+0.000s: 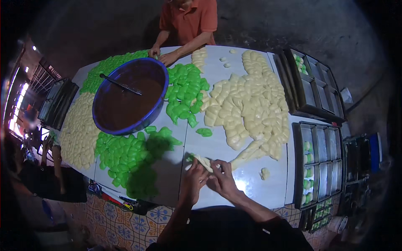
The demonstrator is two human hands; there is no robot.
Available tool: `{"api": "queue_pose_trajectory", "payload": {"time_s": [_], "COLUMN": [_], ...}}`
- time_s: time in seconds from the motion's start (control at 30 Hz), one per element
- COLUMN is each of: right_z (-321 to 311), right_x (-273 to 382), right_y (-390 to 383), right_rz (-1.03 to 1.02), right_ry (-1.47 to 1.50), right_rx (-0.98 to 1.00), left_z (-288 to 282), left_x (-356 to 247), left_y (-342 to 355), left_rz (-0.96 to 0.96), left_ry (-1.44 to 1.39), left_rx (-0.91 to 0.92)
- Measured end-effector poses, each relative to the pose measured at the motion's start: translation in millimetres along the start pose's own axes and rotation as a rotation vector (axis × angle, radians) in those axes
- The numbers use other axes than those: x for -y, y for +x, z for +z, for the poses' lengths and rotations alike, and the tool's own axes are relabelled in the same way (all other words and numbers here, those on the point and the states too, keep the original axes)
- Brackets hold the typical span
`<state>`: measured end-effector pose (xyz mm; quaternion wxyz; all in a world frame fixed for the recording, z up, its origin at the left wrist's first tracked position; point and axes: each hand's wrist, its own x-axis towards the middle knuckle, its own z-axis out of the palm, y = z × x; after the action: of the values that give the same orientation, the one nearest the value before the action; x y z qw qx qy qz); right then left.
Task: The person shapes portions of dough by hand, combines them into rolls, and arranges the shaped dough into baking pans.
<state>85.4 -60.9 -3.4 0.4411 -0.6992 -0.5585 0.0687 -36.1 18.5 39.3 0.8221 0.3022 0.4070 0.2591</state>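
Note:
Near the front of the white table (169, 190), my left hand (193, 180) has its fingers closed around a pale cream piece of dough (204, 162). A bit of green dough (190, 157) shows at the far left end of that piece. My right hand (223, 179) pinches the right end of the same piece. Just beyond my right hand, a stretched tongue of dough (247, 154) runs out from the large mass of cream dough pieces (255, 104). Ahead of my hands lies a single green dough piece (204, 132).
A blue basin (157, 111) of brown filling, with a dark-handled spatula (121, 85), stands left of centre among green dough pieces (121, 154). Divided metal trays (322, 159) line the right edge. Across the table a person in an orange shirt (188, 23) works; another person (46, 175) is at left.

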Motion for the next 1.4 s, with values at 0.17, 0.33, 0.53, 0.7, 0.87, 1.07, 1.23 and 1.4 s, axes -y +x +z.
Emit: {"api": "queue_pose_trajectory", "payload": {"time_s": [0.17, 0.33, 0.53, 0.7, 0.87, 1.07, 1.23, 1.4], "right_z": [-19, -36, -45, -53, -12, -2, 67, 76], "right_x": [-6, 9, 13, -4, -30, -37, -38, -63], "right_y": [-10, -23, -42, -43, -55, -16, 44, 42], "right_rz": [0.06, 0.066, 0.552, 0.73, 0.16, -0.079, -0.372, -0.192], "right_ry": [0.503, 0.54, 0.65, 1.085, 0.337, 0.167, -0.07, 0.305], "right_rx": [-0.027, 0.093, 0.122, 0.828, 0.315, 0.192, 0.48, 0.474], "left_z": [-15, -12, 3, -19, -30, -78, -89, -85], "left_x": [38, 52, 64, 55, 54, 61, 70, 68], "left_y": [0, -10, -23, -27, -32, -19, -9, -14], "left_rz": [0.361, 0.355, 0.334, 0.46, 0.737, 0.694, 0.645, 0.568], "left_ry": [0.461, 0.457, 0.428, 0.416, 0.488, 0.312, 0.273, 0.328], "left_rx": [0.137, 0.226, 0.149, 0.441, 0.038, -0.274, -0.235, -0.246]}}
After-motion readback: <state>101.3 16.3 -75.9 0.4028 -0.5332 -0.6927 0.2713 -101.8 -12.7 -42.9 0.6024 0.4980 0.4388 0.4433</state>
